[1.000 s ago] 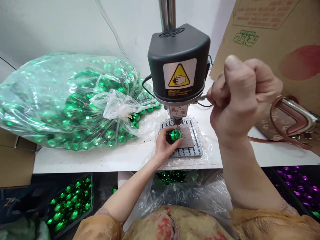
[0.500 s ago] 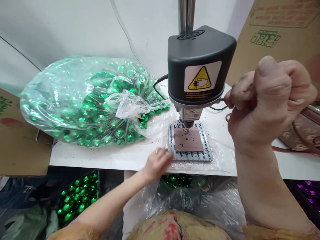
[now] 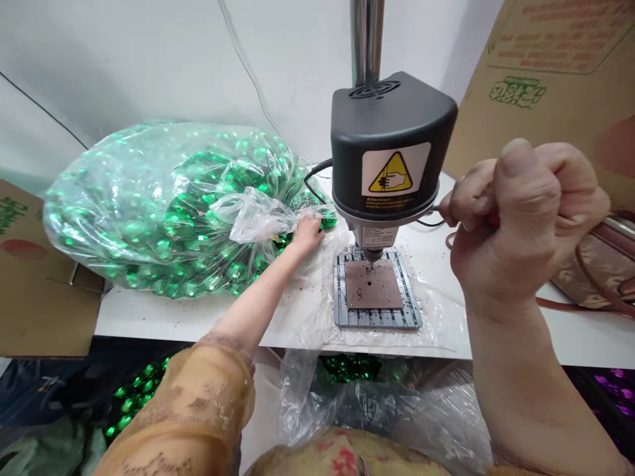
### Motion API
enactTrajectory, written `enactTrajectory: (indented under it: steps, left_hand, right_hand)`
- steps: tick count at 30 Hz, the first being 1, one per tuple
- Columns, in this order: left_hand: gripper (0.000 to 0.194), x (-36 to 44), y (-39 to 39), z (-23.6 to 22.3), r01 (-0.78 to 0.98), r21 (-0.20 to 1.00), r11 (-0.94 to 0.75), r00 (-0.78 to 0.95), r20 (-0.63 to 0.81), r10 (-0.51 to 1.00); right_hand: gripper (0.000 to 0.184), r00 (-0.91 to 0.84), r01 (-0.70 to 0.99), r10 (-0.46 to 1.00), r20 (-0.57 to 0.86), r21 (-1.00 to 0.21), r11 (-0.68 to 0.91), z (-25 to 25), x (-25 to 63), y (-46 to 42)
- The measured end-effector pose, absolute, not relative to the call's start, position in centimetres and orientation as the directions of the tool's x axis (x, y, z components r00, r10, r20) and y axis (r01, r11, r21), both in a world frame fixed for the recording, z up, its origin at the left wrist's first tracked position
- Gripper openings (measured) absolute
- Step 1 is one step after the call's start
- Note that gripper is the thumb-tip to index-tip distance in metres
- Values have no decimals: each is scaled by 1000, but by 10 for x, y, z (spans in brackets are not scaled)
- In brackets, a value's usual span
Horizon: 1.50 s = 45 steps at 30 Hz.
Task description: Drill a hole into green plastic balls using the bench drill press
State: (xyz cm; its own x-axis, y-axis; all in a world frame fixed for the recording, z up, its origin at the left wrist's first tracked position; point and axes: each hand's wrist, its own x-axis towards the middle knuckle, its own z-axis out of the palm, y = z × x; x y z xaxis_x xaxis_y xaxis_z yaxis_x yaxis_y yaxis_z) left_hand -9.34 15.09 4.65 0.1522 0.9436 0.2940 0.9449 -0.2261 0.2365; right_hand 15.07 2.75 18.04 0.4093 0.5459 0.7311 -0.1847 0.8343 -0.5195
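Observation:
My right hand [image 3: 526, 211] is closed in a fist round the lever of a small black drill press [image 3: 391, 145]; its fingers hide most of the lever. On the left, my left hand [image 3: 308, 231] reaches to the mouth of a clear plastic bag [image 3: 149, 158] full of shiny green faceted baubles. Its fingers bend over a green bauble [image 3: 328, 221] there, with the fingertips partly hidden. Below the drill chuck [image 3: 373, 253] a brown square plate [image 3: 381, 297] with a small dark hole lies on the slotted metal base [image 3: 370, 318]. Dark shavings are scattered over both.
Cardboard boxes stand at the left [image 3: 44, 284] and at the back right [image 3: 546, 39]. A patterned bag [image 3: 590, 264] with a brown strap lies at the right. Clear plastic sheeting [image 3: 377, 403] hangs below the front edge of the white table [image 3: 149, 324], over more green baubles.
My left hand has moved from beside the drill base, up and away to the green baubles at the bag's mouth. My right hand stays on the lever.

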Motion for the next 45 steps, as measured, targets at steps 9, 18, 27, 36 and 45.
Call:
enactTrajectory:
  steps: [9,18,27,36,45]
  left_hand:
    - [52,-77,32,35,117,991,-62,139,45,989]
    - [56,-47,19,22,268,953,-140,212,83,974]
    - [47,-20,12,24,512,797,-321,142,291,946]
    - [41,-9,7,21,528,787,-320,61,341,938]
    - [56,-5,8,3,259,938,-231,45,227,973]
  right_hand:
    - [34,420,-191,556,717,-529,827,180,149,26]
    - [38,415,-193,554,721,-526,829,179,148,27]
    - [40,386,-216,538,749,-494,842,178,148,26]
    - [41,373,-199,554,744,-519,832,178,150,25]
    - [39,391,-177,509,767,-480,859,176,149,29]
